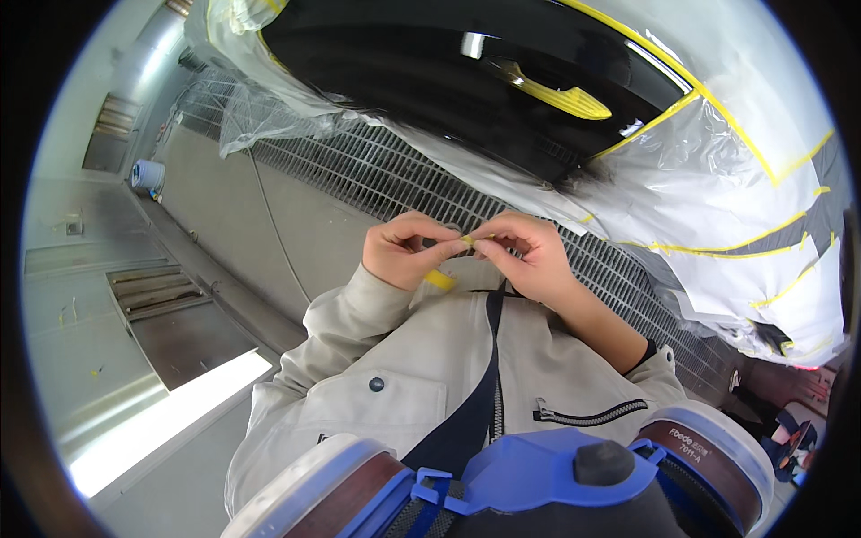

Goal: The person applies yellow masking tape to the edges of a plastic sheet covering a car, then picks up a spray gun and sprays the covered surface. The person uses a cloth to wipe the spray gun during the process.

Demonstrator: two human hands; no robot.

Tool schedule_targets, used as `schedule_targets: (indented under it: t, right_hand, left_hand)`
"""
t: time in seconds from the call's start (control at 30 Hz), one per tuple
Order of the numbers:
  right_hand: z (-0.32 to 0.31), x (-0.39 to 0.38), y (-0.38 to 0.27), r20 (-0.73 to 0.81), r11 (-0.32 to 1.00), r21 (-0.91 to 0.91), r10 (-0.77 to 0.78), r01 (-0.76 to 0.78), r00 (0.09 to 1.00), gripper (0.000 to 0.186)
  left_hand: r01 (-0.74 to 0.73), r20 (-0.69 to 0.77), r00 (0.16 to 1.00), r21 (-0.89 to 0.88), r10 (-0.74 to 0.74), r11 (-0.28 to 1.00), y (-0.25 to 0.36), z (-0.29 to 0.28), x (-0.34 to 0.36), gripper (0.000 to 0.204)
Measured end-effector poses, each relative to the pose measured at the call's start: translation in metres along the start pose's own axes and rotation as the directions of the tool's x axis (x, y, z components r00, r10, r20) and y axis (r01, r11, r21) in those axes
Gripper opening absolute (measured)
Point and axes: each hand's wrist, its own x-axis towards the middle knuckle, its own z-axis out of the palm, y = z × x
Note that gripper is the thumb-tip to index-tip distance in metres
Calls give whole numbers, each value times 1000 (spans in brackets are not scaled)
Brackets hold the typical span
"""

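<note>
- Your left hand [404,255] has a narrow grip, thumb pressed toward the index finger, on one side of a small piece of yellow tape [468,240].
- Your right hand [529,260] pinches that piece from the other side, its grip just as narrow; the fingertips of both hands nearly meet.
- The tape lies directly between your two grips, partly hidden by the fingertips, raised in front of your pale jacket [386,417].
- A wider yellow strip [439,280] shows just below your left thumb; whether it joins the pinched piece, I cannot tell.
- In view, your hands appear near the floor grating's [341,170] edge that borders the grey floor [215,175].
- Past the grating's opposite edge stands a glossy black door panel [404,81], its handle [560,99] covered in yellow, with white sheeting [668,197] around it.
- A blue-and-white bucket [148,175] sits beyond the grey floor's far left corner, well apart from you.
</note>
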Motion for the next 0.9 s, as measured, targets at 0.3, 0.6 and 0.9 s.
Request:
schedule_targets:
  t: [0.3, 0.6, 0.9]
  right_hand:
    - [-2, -11, 0, 103, 927, 304, 198, -221, 975, 11]
    - [-5, -27, 1, 68, 890, 292, 345, -349, 936, 23]
    - [-3, -31, -8, -39, 992, 20, 128, -128, 991, 17]
  left_hand:
    - [-334, 88, 943, 259, 322, 906, 11, 2, -1, 10]
    - [-661, 301, 739, 496, 603, 563, 1, 2, 5, 13]
    - [-588, 266, 804, 486, 532, 646, -1, 11, 6, 6]
